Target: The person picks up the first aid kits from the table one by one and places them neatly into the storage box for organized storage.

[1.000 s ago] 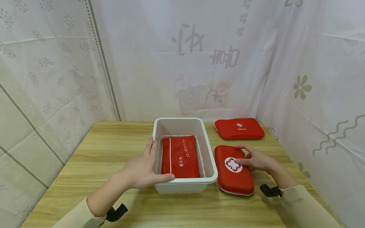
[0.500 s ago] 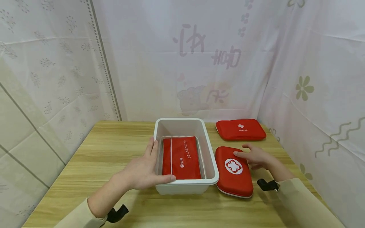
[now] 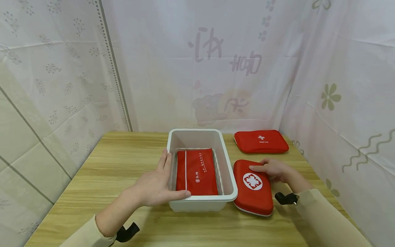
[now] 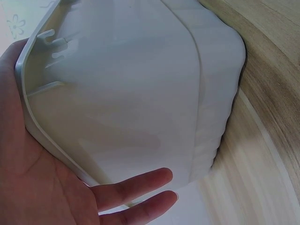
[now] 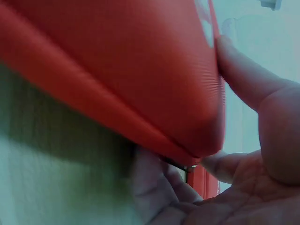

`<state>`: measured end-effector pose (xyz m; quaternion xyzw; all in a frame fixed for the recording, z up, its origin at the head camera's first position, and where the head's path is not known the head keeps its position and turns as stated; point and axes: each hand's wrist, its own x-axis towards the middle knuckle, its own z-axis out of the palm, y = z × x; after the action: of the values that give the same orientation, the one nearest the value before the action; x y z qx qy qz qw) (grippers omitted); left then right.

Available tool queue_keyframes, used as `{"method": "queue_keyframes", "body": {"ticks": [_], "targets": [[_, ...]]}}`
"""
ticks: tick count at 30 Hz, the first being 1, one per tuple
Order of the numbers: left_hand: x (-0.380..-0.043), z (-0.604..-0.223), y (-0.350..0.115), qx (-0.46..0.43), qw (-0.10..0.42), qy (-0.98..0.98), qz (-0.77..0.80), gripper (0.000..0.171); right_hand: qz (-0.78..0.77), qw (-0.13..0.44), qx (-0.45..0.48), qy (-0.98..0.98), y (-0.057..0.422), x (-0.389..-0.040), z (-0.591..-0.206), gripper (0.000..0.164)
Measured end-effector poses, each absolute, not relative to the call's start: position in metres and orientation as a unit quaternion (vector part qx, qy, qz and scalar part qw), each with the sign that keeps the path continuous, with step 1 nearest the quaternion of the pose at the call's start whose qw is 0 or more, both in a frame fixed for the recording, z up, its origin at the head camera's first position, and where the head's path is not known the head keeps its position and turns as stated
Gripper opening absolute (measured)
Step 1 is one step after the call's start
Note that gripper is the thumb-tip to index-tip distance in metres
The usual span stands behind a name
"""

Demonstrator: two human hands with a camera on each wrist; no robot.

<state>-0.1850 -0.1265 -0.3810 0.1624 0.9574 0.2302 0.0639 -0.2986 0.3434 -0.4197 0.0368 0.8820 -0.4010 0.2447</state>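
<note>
1. Since the earlier head frames, the right hand (image 3: 273, 170) has drawn back from the white cross emblem toward the far right edge of the red hard case (image 3: 253, 187); the case has turned slightly, and the left hand (image 3: 155, 185) has kept its hold on the white bin (image 3: 229, 178).

2. Head view: the hard case lies flat on the wooden table (image 3: 123, 161), just beside the bin's right wall, its long axis running away from the person with the near end angled a little rightward. The right hand sits on the case's far right portion, thumb on top. The right hand is plainly the nearer one; the bin stands between the case and the left hand. The bin lies directly left of the grip. A red pouch (image 3: 196, 171) lies flat inside the bin. A second red first-aid kit (image 3: 261, 141) rests further back, apart from both hands.

3. Left wrist view: the left hand (image 4: 42, 187) has its palm flat against the bin's outer wall (image 4: 131, 93), fingers (image 4: 136, 185) nearly straight under the rim. It braces rather than clasps.

4. Right wrist view: the right hand (image 5: 253, 154) grasps the hard case (image 5: 122, 70) at its edge, thumb pressed on the upper shell, fingers (image 5: 154, 187) curled beneath the seam. The edge appears raised slightly from the table.
</note>
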Motion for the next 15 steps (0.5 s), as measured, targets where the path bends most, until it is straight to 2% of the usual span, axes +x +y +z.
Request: {"method": "queue_keyframes", "body": {"ticks": [7,9,14,15], "targets": [[-0.1844,-0.3808,-0.1266,0.163,0.063,0.958,0.227,0.148,-0.465,0.236,0.017,0.853,0.3477,-0.2987,-0.4255,0.042],[-0.1842,-0.3806,-0.1269,0.162,0.064,0.958,0.227,0.149,-0.479,0.234,0.023,0.846,0.3475,-0.2985,-0.4261,0.047],[-0.1838,-0.3804,-0.1271,0.160,0.064,0.958,0.228,0.150,-0.507,0.228,0.030,0.831,0.3456,-0.2956,-0.4273,0.076],[-0.1839,-0.3803,-0.1271,0.161,0.064,0.958,0.227,0.149,-0.521,0.228,0.027,0.822,0.3454,-0.2952,-0.4280,0.077]]}}
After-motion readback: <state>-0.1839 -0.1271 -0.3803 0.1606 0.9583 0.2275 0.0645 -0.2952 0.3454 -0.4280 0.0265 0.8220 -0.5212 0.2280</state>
